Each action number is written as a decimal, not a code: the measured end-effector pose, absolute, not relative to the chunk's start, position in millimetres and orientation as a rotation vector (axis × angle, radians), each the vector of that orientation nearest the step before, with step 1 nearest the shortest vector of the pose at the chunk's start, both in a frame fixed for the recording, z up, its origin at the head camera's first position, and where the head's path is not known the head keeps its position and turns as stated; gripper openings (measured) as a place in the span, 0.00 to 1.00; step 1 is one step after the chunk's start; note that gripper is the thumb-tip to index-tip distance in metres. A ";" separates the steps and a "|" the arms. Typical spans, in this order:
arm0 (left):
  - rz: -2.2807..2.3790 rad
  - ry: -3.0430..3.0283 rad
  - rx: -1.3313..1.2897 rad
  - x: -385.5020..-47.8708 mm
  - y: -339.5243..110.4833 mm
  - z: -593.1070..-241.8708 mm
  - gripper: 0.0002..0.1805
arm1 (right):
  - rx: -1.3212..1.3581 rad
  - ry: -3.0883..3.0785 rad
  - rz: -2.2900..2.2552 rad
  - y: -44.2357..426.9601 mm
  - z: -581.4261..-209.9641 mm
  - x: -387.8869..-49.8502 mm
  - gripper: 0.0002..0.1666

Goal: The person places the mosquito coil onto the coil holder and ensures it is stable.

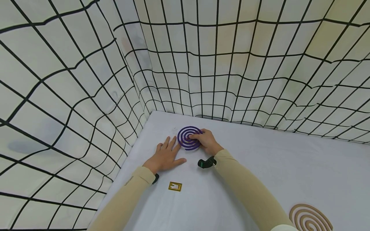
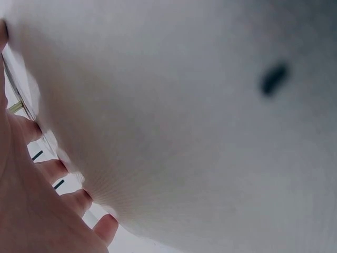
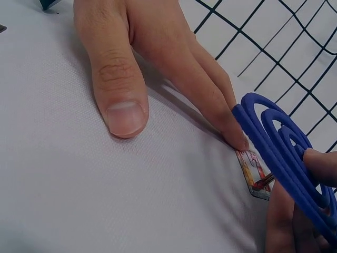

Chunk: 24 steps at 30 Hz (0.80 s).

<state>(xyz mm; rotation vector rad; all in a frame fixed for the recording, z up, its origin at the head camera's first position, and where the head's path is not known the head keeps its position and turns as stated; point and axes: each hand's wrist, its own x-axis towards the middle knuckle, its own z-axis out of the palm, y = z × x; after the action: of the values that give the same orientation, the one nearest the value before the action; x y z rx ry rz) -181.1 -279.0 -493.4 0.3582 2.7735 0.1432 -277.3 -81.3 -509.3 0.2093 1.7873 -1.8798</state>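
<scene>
The purple coil is pinched in the right hand, whose thumb lies over the coil's middle while other fingers sit against its opposite face; the right wrist view shows the coil tilted and raised clear of the counter, its near rim just beside the tip of the left index finger; whether that tip meets the coil, I cannot tell. The left hand rests just to the near left of the coil, fingers stretched out and a little spread, thumb well apart from them; its index fingertip touches a small printed card, which lies on the counter below the coil's tilted edge, with a reddish piece at the card, partly hidden by the coil. A yellow rectangular frame lies flat on the near side of the coil, well apart from it; a brown coil lies far off to the near right of the purple coil; beyond the purple coil rises a black-lined white backdrop.
</scene>
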 end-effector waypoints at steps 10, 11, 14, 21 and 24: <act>0.143 2.777 0.361 -182.2 -280.0 -497.5 0.50 | 0.211 1.801 -1.874 -81.5 -509.2 -277.6 0.40; 0.138 2.779 0.361 -182.3 -280.2 -498.2 0.50 | 0.213 1.803 -1.872 -81.4 -508.7 -277.5 0.40; 0.147 2.786 0.367 -182.7 -280.3 -499.7 0.50 | 0.215 1.813 -1.866 -81.7 -508.3 -277.7 0.39; 0.156 2.785 0.366 -182.8 -280.1 -500.4 0.50 | 0.211 1.810 -1.870 -82.6 -508.0 -279.1 0.36; 0.153 2.787 0.363 -183.0 -280.4 -500.8 0.50 | 0.205 1.808 -1.866 -82.5 -508.3 -279.3 0.35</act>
<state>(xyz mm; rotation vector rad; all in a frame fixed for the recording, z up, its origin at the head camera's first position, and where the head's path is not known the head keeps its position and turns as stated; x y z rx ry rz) -183.0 -280.4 -500.8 0.3630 2.7867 0.1529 -279.3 -82.5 -508.3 0.2045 1.8076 -1.8661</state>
